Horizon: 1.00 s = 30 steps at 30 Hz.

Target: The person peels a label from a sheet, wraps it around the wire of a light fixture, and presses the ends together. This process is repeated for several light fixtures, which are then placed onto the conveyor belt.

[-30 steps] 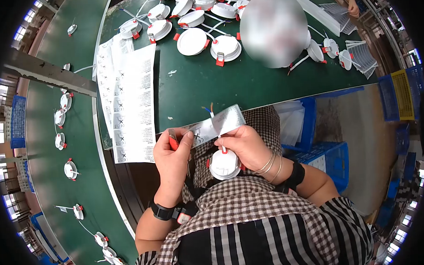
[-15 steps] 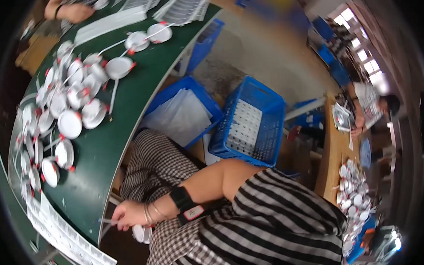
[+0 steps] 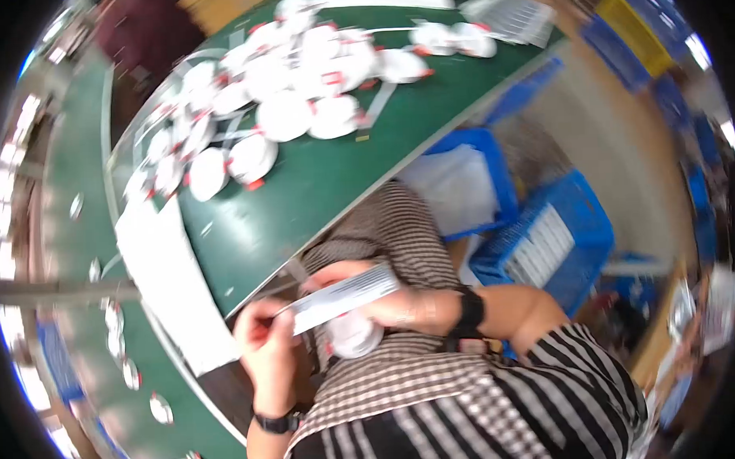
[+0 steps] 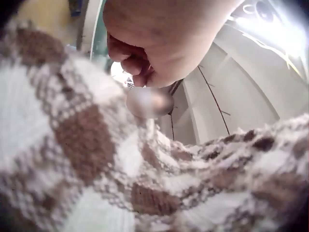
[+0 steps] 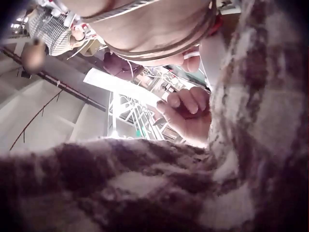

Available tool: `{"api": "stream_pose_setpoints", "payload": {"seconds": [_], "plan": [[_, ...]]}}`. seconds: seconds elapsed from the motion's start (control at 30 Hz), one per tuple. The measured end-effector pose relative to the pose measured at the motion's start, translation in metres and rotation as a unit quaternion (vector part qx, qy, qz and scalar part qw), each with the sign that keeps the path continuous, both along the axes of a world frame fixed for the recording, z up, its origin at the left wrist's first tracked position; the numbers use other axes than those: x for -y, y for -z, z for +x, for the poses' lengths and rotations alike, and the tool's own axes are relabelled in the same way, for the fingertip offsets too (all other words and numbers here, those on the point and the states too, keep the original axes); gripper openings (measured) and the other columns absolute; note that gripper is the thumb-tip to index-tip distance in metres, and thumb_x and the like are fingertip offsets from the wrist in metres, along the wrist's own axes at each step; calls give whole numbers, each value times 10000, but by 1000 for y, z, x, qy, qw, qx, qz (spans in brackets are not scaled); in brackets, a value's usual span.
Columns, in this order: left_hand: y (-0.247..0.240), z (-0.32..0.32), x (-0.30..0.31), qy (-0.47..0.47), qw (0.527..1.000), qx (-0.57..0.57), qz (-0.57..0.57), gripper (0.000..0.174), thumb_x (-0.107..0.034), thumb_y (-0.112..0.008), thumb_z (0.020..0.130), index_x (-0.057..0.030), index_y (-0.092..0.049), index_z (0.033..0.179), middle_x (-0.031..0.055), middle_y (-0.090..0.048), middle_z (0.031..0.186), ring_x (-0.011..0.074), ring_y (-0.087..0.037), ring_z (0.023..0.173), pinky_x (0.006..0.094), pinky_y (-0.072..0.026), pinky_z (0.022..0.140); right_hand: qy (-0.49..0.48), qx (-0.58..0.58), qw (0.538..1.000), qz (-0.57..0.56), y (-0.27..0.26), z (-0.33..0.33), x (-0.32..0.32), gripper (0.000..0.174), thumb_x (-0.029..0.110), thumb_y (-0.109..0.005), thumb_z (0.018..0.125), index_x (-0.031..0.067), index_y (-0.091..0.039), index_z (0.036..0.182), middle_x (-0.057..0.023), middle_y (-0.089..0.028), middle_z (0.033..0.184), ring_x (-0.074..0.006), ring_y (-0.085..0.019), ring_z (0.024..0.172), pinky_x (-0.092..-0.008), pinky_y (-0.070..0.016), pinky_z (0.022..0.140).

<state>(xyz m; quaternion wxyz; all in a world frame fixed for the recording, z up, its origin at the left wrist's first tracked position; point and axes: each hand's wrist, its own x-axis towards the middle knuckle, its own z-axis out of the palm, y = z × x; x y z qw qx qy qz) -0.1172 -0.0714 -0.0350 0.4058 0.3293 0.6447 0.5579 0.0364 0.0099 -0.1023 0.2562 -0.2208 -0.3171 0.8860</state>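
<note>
Level across the lap in the head view, a printed white strip point(image 3: 344, 298) runs between the hands. The left hand point(image 3: 266, 346) pinches its left end between thumb and fingers, with something small and red against the palm. Partly behind the strip, the right hand point(image 3: 386, 303) holds the cable of a round white lamp point(image 3: 355, 335); its fingertips are hidden. Red shows at the lamp's edge. In the right wrist view the left hand point(image 5: 186, 113) grips the strip point(image 5: 120, 87). The left wrist view shows the left hand point(image 4: 159, 41) with curled fingers.
Many white lamps point(image 3: 284, 115) are heaped on the green table point(image 3: 262, 221). Label sheets point(image 3: 171, 277) lie at its left part. Blue crates point(image 3: 589, 214) stand beyond the right arm. More lamps point(image 3: 161, 408) lie on the green surface at far left.
The head view has swung right and partly back, so both hands show again. Compared with a second ago, the strip now lies across the front of the right hand and lamp.
</note>
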Motion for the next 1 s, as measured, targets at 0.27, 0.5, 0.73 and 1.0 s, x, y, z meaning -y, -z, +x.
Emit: {"api": "stream_pose_setpoints", "payload": {"seconds": [0.27, 0.5, 0.73, 1.0], "plan": [[15, -4, 9, -2, 1000, 15, -1, 85, -86, -646, 843, -25, -588, 848, -26, -536, 645, 26, -457, 521, 171, -354, 466, 52, 136, 989, -5, -34, 5, 20, 178, 21, -542, 858, -16, -596, 1024, -57, -635, 847, -109, -606, 735, -234, -494, 643], [13, -7, 11, -31, 999, 24, 0, 89, -87, -645, 842, -20, -586, 846, -20, -543, 662, 31, -456, 528, 175, -358, 477, 56, 161, 985, 7, -34, -4, 20, 181, -10, -537, 848, -35, -601, 1015, -78, -648, 869, -120, -618, 756, -235, -506, 670], [-1, -5, -4, 3, 998, -55, 17, 83, -84, -655, 828, -16, -607, 835, -28, -540, 651, 34, -459, 565, 181, -365, 508, 67, 170, 980, 85, -43, -13, 24, 155, -11, -599, 829, -35, -604, 983, -85, -649, 880, -138, -629, 803, -242, -514, 709], [5, -9, -23, 1, 997, 79, -6, 78, -81, -652, 830, -19, -605, 827, -23, -542, 649, 26, -444, 506, 184, -339, 448, 97, 165, 972, 139, -35, -7, 20, 174, -11, -601, 835, -43, -617, 1005, -95, -658, 940, -136, -633, 836, -247, -519, 764]]}}
